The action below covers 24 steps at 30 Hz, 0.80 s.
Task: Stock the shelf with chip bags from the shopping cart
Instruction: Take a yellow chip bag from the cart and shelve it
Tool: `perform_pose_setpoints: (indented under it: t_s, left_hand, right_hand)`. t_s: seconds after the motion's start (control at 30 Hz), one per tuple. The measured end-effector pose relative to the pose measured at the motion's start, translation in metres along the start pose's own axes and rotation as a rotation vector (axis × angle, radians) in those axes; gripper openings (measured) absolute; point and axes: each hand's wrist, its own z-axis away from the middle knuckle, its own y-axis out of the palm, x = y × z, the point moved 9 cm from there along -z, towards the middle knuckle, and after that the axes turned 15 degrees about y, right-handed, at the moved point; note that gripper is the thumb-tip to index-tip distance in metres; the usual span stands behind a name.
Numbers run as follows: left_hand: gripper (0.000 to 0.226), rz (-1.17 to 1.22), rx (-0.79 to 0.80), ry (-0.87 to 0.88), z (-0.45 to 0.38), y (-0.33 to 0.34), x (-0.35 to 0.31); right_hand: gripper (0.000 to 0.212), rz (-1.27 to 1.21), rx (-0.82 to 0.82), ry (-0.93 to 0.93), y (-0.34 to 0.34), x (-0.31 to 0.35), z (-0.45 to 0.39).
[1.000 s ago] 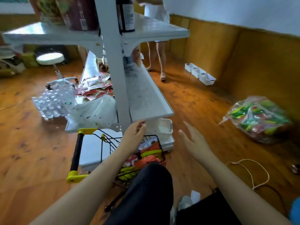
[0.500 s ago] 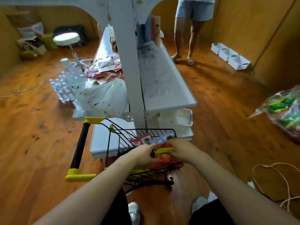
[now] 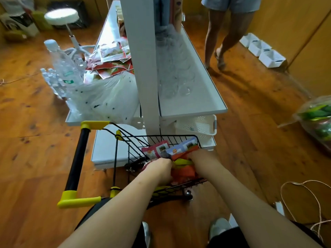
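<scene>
Head camera is looking down past my arms at a small shopping cart [image 3: 123, 154] parked against the white shelf [image 3: 193, 90].

Far on the left, water bottles [image 3: 60, 68] are standing on the floor, and a clear plastic bag [image 3: 111, 99] is lying on the shelf's left side with flat red packets [image 3: 111, 59] behind it. The cart's black and yellow handle [image 3: 77, 158] is pointing out to the left.

Next, my left hand [image 3: 159, 169] is reaching down into the cart basket. Its fingers are curling into the pile of chip bags [image 3: 182, 165], but I cannot tell if they are really pinching one yet, because the bags are hiding the fingertips.

My right hand [image 3: 200, 156] is gripping the orange and yellow bags from the other side. The chip bags are all sitting in the cart basket, and two more bags, pink and blue, are poking up at the back.

To the right, the shelf tray nearest me is looking free, with only clear wrap further back. A white basket [image 3: 198, 126] is sitting under it. Someone's legs [image 3: 222, 38] are standing beyond the shelf.

I am thinking the best way is squeezing softly, so the chips are not getting crushed, lifting straight up over the wire rim, and then setting the bags down on that free tray.
</scene>
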Motion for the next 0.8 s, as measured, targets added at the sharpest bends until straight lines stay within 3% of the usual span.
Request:
perform_pose_setpoints:
  t_s: [0.1,0.2,0.37,0.5,0.67,0.8]
  left_hand:
    - [0.011,0.079,-0.098,-0.003,0.007,-0.019,0.003]
    - [0.01,0.189,-0.249,0.026,0.02,-0.046,0.003]
    - [0.015,0.472,-0.461,0.037,0.043,-0.076,0.004]
    - [0.02,0.77,-0.579,0.044,0.046,-0.083,0.006]
    - [0.014,0.995,-0.607,0.065,0.043,-0.085,-0.007]
    - [0.014,0.951,-0.698,0.03,0.044,-0.091,-0.002]
  right_hand:
    - [0.04,-0.086,-0.059,-0.046,-0.012,-0.004,0.008]
    - [0.029,-0.41,-0.141,-0.071,-0.033,-0.017,0.016]
    - [0.01,-1.07,-0.111,-0.069,-0.061,-0.037,0.035]
    - [0.007,-1.315,-0.022,-0.031,-0.062,-0.045,0.04]
    - [0.037,-1.431,0.061,-0.032,-0.063,-0.046,0.043]
    - [0.069,-1.63,0.34,-0.107,-0.058,-0.027,0.051]
